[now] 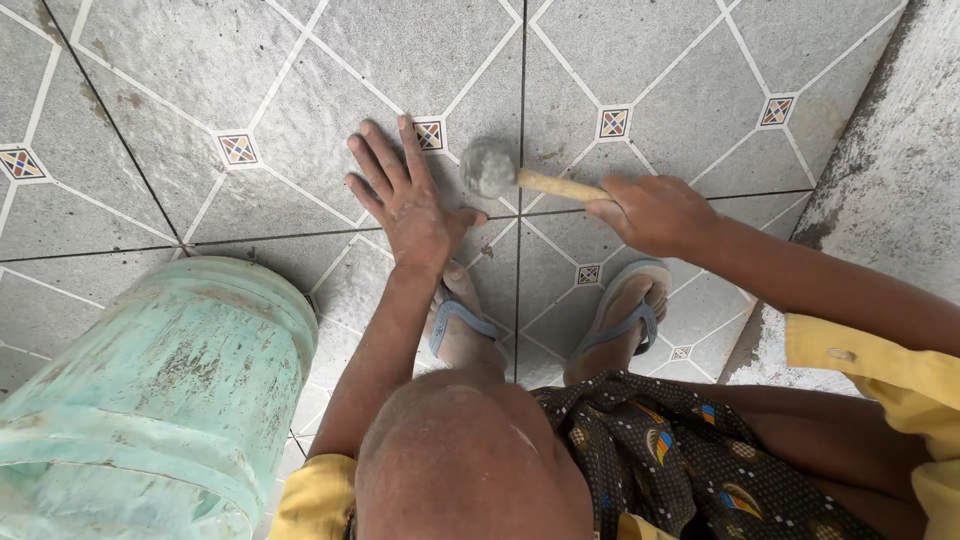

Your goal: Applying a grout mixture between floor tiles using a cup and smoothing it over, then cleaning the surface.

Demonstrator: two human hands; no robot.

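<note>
My left hand (405, 195) lies flat on a grey floor tile (300, 130), fingers spread and holding nothing. My right hand (655, 212) grips the wooden handle of a mallet (490, 167). Its dusty grey head sits on the tile just right of my left fingers, near a tile joint. I am squatting, with my knee and patterned cloth low in view.
A worn pale-green bucket (160, 400) stands at the lower left beside my left arm. Both my feet in blue sandals (625, 315) rest on the tiles below the hands. Bare grey cement (890, 180) runs along the right side of the tiled floor.
</note>
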